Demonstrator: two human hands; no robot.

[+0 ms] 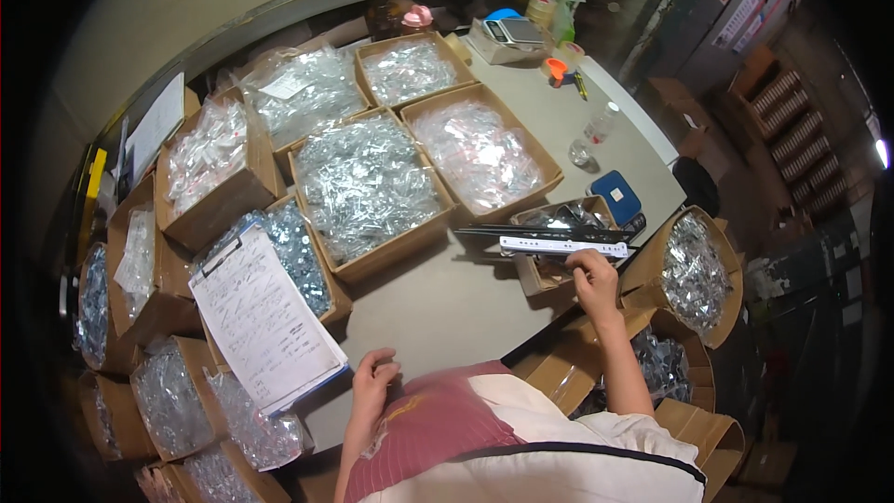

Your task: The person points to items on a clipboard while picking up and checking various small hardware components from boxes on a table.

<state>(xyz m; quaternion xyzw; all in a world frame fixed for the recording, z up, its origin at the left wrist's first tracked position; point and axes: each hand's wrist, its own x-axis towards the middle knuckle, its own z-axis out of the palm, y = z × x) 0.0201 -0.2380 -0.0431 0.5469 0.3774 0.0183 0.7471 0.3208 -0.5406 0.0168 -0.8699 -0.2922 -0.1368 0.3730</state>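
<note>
My right hand [593,281] is at the lower edge of a white metal slide rail [562,247] with holes along it. Its fingers are curled closed and touch or nearly touch the rail; what they hold, if anything, is hidden. Rail and several dark strips [489,232] lie across a small cardboard box [538,279] of loose parts. By the table's near edge, my left hand [374,380] rests with fingers loosely bent and apart, holding nothing. Just left of it lies a clipboard [268,324] with a handwritten sheet, propped on a carton of bagged hardware.
Open cartons [365,188] of bagged small parts crowd the left and back of the grey table [419,303]. Toward the far right are a digital scale [515,32], tape rolls [557,70], a clear bottle [601,123] and a blue case [616,194]. More cartons [697,275] stand right of the table.
</note>
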